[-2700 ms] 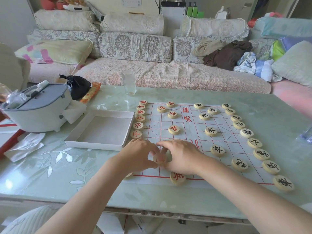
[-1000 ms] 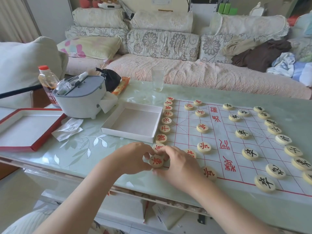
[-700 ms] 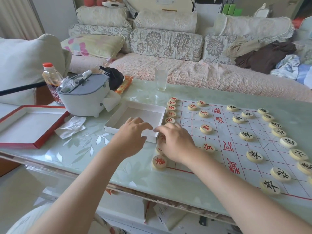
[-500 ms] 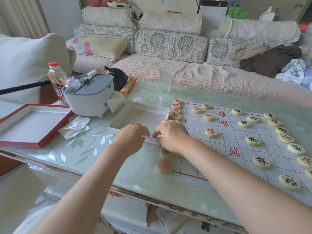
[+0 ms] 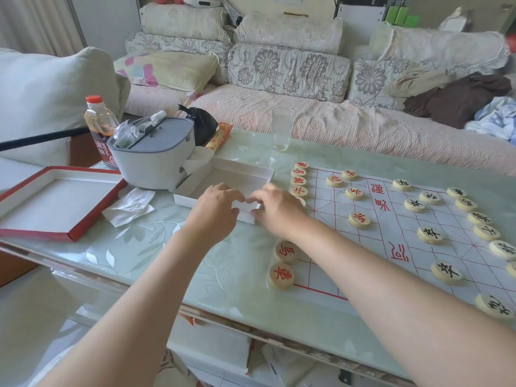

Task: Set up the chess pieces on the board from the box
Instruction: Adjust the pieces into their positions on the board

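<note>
Setting: living room, a sofa (image 5: 307, 118) with floral cushions behind a pale glass-topped bench (image 5: 223, 275).

Item, box (image 5: 185, 199): shallow, white, lying flat just left of the board (image 5: 391, 227). No pieces show in the part of its inside that is visible.

Item, left hand (image 5: 215, 213) and right hand (image 5: 275, 210): fingertips meeting, both curled over the box's near wall at its right corner and gripping it.

Item, red pieces (image 5: 281, 274): ranged down the board's left edge and inner rows. Black pieces (image 5: 430, 234) are on the right half.

Step, as judged: shifting the emptied box; setup looks nearly complete.

Handling: lift the box or draw it leftward, away from the board. Its right wall sits near the red column, and a rightward slide would likely nudge those discs or ruck the thin sheet. Keep the right forearm raised, as it crosses above the red side.

Obstructions: grey container (image 5: 153, 155) touching the box's far-left side, crumpled tissue (image 5: 128, 206) just beside the near-left corner, red-edged lid (image 5: 55, 202) further left. A glass (image 5: 282, 129) stands beyond, well apart.
</note>
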The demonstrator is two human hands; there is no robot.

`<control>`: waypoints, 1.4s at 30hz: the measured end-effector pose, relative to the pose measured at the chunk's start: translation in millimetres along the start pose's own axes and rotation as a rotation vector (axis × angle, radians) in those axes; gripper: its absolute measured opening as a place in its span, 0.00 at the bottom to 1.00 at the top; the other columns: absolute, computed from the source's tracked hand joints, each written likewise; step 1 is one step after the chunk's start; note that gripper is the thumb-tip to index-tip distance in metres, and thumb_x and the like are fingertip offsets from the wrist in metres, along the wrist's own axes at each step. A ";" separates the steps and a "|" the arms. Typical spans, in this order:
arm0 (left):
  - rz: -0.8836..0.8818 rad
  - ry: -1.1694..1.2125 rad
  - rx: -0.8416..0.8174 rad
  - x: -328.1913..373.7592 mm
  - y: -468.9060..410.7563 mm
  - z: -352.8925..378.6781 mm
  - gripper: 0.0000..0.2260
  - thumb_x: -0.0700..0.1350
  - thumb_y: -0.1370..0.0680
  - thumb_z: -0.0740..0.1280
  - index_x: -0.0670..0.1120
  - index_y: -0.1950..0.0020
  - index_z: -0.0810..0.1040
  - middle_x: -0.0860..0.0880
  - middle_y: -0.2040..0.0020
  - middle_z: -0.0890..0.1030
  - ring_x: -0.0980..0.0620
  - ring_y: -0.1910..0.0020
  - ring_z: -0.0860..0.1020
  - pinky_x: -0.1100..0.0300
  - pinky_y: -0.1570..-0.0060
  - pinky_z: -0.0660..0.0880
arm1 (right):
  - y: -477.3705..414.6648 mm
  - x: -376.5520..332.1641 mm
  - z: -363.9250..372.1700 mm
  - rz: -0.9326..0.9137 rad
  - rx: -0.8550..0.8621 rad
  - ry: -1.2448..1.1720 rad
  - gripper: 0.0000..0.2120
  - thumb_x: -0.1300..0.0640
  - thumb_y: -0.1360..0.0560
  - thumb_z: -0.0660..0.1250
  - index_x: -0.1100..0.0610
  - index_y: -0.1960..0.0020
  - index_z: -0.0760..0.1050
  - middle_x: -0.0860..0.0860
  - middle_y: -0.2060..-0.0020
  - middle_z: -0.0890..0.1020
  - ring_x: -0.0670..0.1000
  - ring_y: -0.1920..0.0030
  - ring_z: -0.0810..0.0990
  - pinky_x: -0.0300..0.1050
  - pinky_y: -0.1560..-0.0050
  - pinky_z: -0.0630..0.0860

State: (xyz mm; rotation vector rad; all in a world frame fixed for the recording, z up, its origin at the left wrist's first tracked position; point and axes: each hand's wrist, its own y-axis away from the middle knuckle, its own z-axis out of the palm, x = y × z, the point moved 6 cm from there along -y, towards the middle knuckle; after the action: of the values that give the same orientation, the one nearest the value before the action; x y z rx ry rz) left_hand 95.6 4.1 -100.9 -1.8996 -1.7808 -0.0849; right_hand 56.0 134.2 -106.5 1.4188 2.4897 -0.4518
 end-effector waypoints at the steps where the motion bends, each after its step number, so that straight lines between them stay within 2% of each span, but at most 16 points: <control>1: 0.027 0.070 0.011 8.5 3.7 -4.1 0.10 0.40 0.25 0.68 0.50 0.45 0.81 0.50 0.50 0.77 0.50 0.50 0.75 0.62 0.50 0.69 | 5.6 5.0 -5.9 0.009 0.033 -0.038 0.11 0.55 0.21 0.66 0.47 0.39 0.79 0.49 0.45 0.76 0.52 0.46 0.78 0.48 0.48 0.75; 4: 0.045 0.219 -0.098 30.6 17.0 -5.6 0.08 0.41 0.25 0.67 0.53 0.51 0.81 0.57 0.58 0.78 0.57 0.60 0.76 0.68 0.60 0.69 | 31.4 22.6 -20.9 0.047 0.041 -0.117 0.10 0.59 0.22 0.65 0.48 0.46 0.81 0.47 0.51 0.79 0.48 0.54 0.78 0.47 0.50 0.76; 7: 0.028 0.174 -0.291 42.9 28.7 11.7 0.06 0.45 0.24 0.68 0.55 0.50 0.81 0.59 0.58 0.79 0.60 0.62 0.75 0.73 0.65 0.67 | 64.5 37.1 -24.3 0.126 -0.056 -0.138 0.08 0.55 0.23 0.67 0.45 0.48 0.80 0.43 0.54 0.81 0.45 0.55 0.78 0.45 0.51 0.76; 10: 0.016 0.105 -0.394 48.7 36.8 25.6 0.08 0.47 0.24 0.69 0.54 0.46 0.81 0.57 0.53 0.80 0.56 0.58 0.76 0.64 0.55 0.74 | 89.1 44.2 -22.9 0.182 -0.124 -0.077 0.10 0.55 0.26 0.67 0.41 0.49 0.78 0.39 0.54 0.81 0.44 0.54 0.79 0.42 0.52 0.75; 12: 0.014 0.082 -0.427 52.4 39.6 31.4 0.09 0.48 0.24 0.69 0.54 0.44 0.81 0.56 0.50 0.81 0.55 0.56 0.76 0.62 0.50 0.75 | 98.6 47.5 -21.6 0.201 -0.159 -0.035 0.12 0.55 0.28 0.66 0.41 0.48 0.78 0.38 0.53 0.81 0.43 0.53 0.78 0.41 0.54 0.73; 16: 0.011 0.072 -0.442 57.7 41.7 36.1 0.10 0.49 0.24 0.68 0.54 0.43 0.81 0.56 0.49 0.82 0.55 0.54 0.77 0.63 0.51 0.74 | 103.5 51.3 -17.3 0.205 -0.123 -0.007 0.10 0.48 0.28 0.69 0.40 0.48 0.77 0.37 0.53 0.80 0.43 0.54 0.77 0.41 0.57 0.69; 19: 0.019 0.070 -0.442 57.2 40.7 37.1 0.10 0.49 0.24 0.69 0.53 0.43 0.81 0.56 0.50 0.82 0.55 0.54 0.78 0.63 0.52 0.74 | 103.4 50.6 -14.3 0.200 -0.120 -0.047 0.10 0.45 0.29 0.72 0.39 0.48 0.78 0.37 0.53 0.80 0.43 0.53 0.78 0.42 0.55 0.72; 23: -0.001 0.100 -0.414 53.5 36.8 38.0 0.12 0.49 0.23 0.67 0.52 0.39 0.78 0.55 0.48 0.81 0.55 0.55 0.75 0.65 0.53 0.71 | 101.0 54.3 -23.3 0.200 -0.097 -0.107 0.09 0.48 0.28 0.69 0.42 0.48 0.77 0.39 0.53 0.79 0.44 0.52 0.78 0.43 0.54 0.74; 27: -0.016 0.111 -0.389 56.3 29.0 42.5 0.14 0.49 0.21 0.64 0.52 0.35 0.75 0.54 0.42 0.78 0.54 0.51 0.75 0.61 0.47 0.72 | 88.8 66.8 -30.1 0.235 -0.007 -0.036 0.10 0.53 0.25 0.67 0.42 0.46 0.75 0.40 0.52 0.79 0.45 0.51 0.77 0.42 0.57 0.68; 31: -0.027 0.132 -0.430 60.7 24.5 50.5 0.14 0.47 0.21 0.63 0.53 0.36 0.76 0.55 0.40 0.78 0.55 0.49 0.75 0.63 0.48 0.70 | 79.4 70.8 -22.8 0.253 -0.011 -0.027 0.13 0.49 0.24 0.69 0.40 0.40 0.76 0.39 0.49 0.80 0.45 0.48 0.78 0.42 0.54 0.70; 33: -0.021 0.141 -0.428 62.4 22.4 50.7 0.13 0.46 0.21 0.62 0.52 0.37 0.78 0.55 0.41 0.79 0.55 0.49 0.75 0.65 0.50 0.68 | 75.8 70.2 -19.5 0.244 -0.007 -0.023 0.11 0.46 0.25 0.70 0.40 0.43 0.78 0.39 0.48 0.81 0.46 0.47 0.79 0.43 0.53 0.73; 37: -0.035 0.151 -0.422 58.6 19.5 50.0 0.12 0.47 0.21 0.63 0.53 0.40 0.79 0.56 0.41 0.80 0.55 0.49 0.76 0.64 0.48 0.70 | 74.4 67.5 -17.2 0.232 -0.032 -0.025 0.09 0.43 0.26 0.71 0.41 0.47 0.79 0.40 0.50 0.82 0.47 0.49 0.79 0.45 0.53 0.75; 42: -0.033 0.136 -0.375 58.1 13.5 48.3 0.14 0.48 0.21 0.63 0.51 0.36 0.76 0.53 0.39 0.78 0.52 0.45 0.77 0.62 0.45 0.71 | 70.9 80.1 -27.0 0.275 0.041 -0.077 0.09 0.50 0.24 0.68 0.43 0.45 0.78 0.40 0.51 0.81 0.46 0.51 0.78 0.42 0.58 0.70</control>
State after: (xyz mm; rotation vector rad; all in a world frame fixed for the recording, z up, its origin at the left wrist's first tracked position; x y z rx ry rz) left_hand 101.1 77.1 -123.9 -2.0584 -1.7974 -0.5829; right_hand 75.7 241.8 -120.4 1.6937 2.1942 -0.4923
